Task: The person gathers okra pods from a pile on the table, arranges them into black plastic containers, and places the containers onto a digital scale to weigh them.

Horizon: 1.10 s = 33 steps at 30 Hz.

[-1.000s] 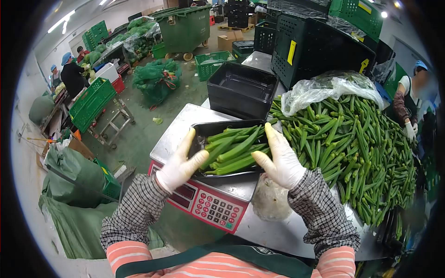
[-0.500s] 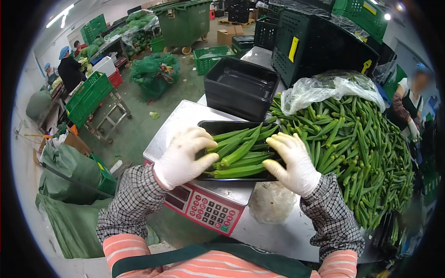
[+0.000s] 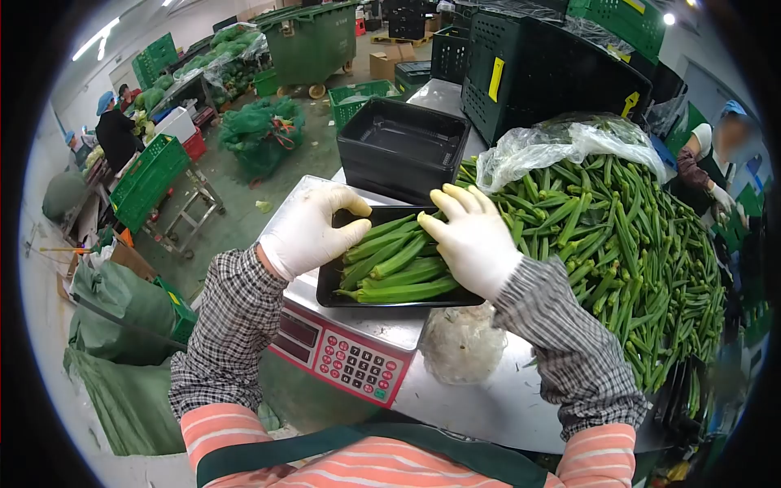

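Observation:
A black tray [image 3: 327, 286] holding several green okra pods [image 3: 399, 262] sits on the plate of a red and white digital scale [image 3: 358, 362]. My left hand [image 3: 307, 232], in a white glove, is at the tray's upper left edge, its thumb and curved fingers apart. From the right, my right hand [image 3: 478, 242], also gloved, reaches over the tray with spread fingers. Its thumb tip is at the upper ends of the pods; whether it touches them I cannot tell. Neither hand grips anything visible. A large okra pile [image 3: 618, 260] lies to the right.
Stacked black trays [image 3: 399, 150] stand behind the scale. A round, pale plastic-wrapped bundle [image 3: 464, 346] lies on the metal table [image 3: 488, 415]. Clear plastic film [image 3: 561, 150] partly covers the pile, with dark crates [image 3: 545, 81] behind. A co-worker [image 3: 716, 171] stands at the far right.
My right hand has moved up and left over the pods, and my left hand has risen along the tray's edge. The pods look more evenly lined up. The camera view has shifted slightly.

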Each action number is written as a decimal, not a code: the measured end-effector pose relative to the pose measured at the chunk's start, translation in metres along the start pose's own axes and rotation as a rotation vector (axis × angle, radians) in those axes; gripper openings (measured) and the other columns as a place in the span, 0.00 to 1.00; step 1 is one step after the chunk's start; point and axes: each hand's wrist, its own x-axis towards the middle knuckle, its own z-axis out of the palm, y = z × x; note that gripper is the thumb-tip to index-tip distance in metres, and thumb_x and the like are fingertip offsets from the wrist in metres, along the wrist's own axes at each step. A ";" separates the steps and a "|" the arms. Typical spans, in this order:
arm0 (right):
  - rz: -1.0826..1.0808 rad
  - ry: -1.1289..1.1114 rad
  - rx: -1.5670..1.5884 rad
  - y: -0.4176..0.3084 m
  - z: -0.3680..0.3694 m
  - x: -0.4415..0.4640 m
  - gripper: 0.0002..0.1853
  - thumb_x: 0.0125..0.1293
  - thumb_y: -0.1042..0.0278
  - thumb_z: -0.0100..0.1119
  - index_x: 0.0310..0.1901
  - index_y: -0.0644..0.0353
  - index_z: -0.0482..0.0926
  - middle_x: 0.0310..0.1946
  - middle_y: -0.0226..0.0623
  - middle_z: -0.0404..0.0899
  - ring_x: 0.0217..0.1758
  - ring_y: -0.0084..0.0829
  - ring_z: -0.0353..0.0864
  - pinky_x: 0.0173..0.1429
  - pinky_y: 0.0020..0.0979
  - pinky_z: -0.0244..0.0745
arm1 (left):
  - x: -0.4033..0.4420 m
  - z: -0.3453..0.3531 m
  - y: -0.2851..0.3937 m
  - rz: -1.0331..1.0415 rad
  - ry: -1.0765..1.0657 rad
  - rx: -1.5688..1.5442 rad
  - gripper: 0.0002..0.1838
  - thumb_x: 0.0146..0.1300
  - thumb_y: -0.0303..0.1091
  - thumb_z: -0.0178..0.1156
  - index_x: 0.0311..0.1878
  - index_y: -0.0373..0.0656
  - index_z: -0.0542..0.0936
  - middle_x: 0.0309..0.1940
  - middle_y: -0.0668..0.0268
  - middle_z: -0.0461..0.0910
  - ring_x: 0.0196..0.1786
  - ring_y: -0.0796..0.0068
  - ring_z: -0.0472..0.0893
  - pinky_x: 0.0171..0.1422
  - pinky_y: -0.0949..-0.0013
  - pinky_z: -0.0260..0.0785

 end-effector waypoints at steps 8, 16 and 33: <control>0.073 0.173 0.095 0.039 -0.067 -0.030 0.12 0.45 0.77 0.63 0.36 0.57 0.79 0.42 0.41 0.77 0.51 0.41 0.75 0.60 0.43 0.65 | -0.013 -0.032 -0.017 -0.097 0.083 -0.278 0.10 0.57 0.29 0.61 0.40 0.35 0.79 0.39 0.64 0.79 0.48 0.75 0.75 0.57 0.73 0.63; 0.855 0.014 0.430 0.081 -0.063 -0.218 0.11 0.57 0.81 0.53 0.43 0.67 0.75 0.41 0.40 0.77 0.46 0.33 0.76 0.54 0.28 0.68 | -0.010 -0.039 -0.027 -0.016 0.067 -0.100 0.12 0.57 0.32 0.61 0.42 0.34 0.79 0.40 0.60 0.80 0.47 0.74 0.77 0.55 0.71 0.66; 0.850 -0.152 0.424 0.055 -0.042 -0.250 0.11 0.51 0.81 0.58 0.39 0.65 0.76 0.37 0.41 0.77 0.40 0.37 0.78 0.47 0.30 0.72 | 0.003 -0.011 0.000 0.089 -0.097 0.050 0.21 0.56 0.40 0.63 0.50 0.39 0.76 0.48 0.57 0.76 0.54 0.61 0.74 0.61 0.64 0.64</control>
